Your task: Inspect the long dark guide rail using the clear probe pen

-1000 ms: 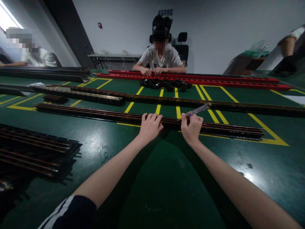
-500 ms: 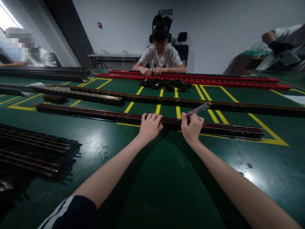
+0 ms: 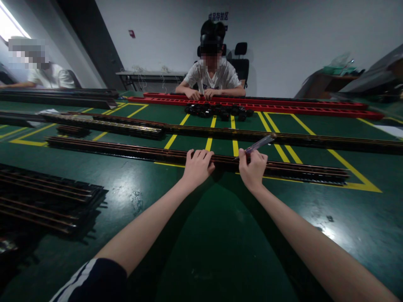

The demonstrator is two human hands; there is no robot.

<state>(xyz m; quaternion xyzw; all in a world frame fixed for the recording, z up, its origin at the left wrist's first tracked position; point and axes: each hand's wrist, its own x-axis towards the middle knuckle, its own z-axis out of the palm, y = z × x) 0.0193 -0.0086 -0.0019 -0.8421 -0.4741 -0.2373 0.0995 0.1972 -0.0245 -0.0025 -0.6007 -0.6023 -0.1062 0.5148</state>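
Observation:
A long black rail (image 3: pixel 126 149) with copper-coloured strips along its length lies across the green table in front of me. My left hand (image 3: pixel 198 167) rests over its middle, the fingers curled across the top and the thumb at the near side. To the right, my right hand (image 3: pixel 252 167) is closed around a slim screwdriver (image 3: pixel 260 143) with a clear handle. The handle slants up to the right, and the thin tip points down at the top of the rail between my hands. Whether the tip touches the rail is too small to tell.
Behind lie more black rails (image 3: pixel 308 139), small black parts (image 3: pixel 220 111) and red ladder-like frames (image 3: pixel 277 105). Stacked rails (image 3: pixel 40 197) are at the near left. A co-worker (image 3: pixel 212 75) sits opposite, another person (image 3: pixel 52 75) at far left. Yellow tape lines (image 3: pixel 355 172) mark the table.
My right hand and the screwdriver have shifted very slightly left. My left hand stays in place. A person's gloved hand and sleeve at the far right have gone from view.

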